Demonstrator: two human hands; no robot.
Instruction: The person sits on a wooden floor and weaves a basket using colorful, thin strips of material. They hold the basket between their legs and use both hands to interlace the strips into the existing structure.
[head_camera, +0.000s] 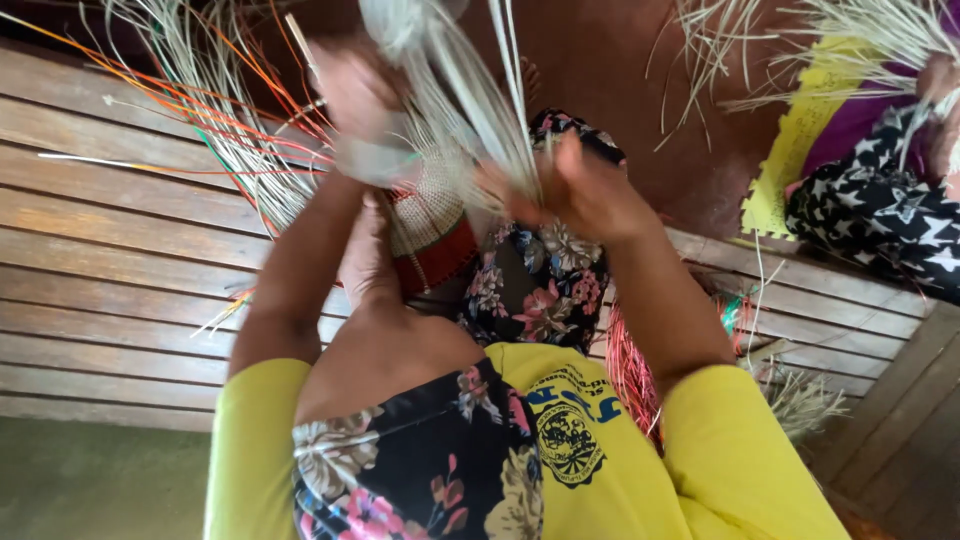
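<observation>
from the head view, a half-woven basket (432, 215) is held up over the lap, close in, so the loose ends can be worked. the right hand (585, 190) is closed tight on a bundle of pale flat strips (470, 100), kept taut and upright. the left hand (355, 95) is blurred; its grip seems closed on the strips, yet that cannot be told. thin orange strands (150, 95) are fanned out over the slatted wooden floor (100, 250). the weave looks stiff, fine, red-banded.

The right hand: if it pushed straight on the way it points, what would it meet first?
The right hand points up and left, its grip shut on a bundle of pale strands. Beyond those it would probably meet the left hand, though depth is unclear.
</observation>
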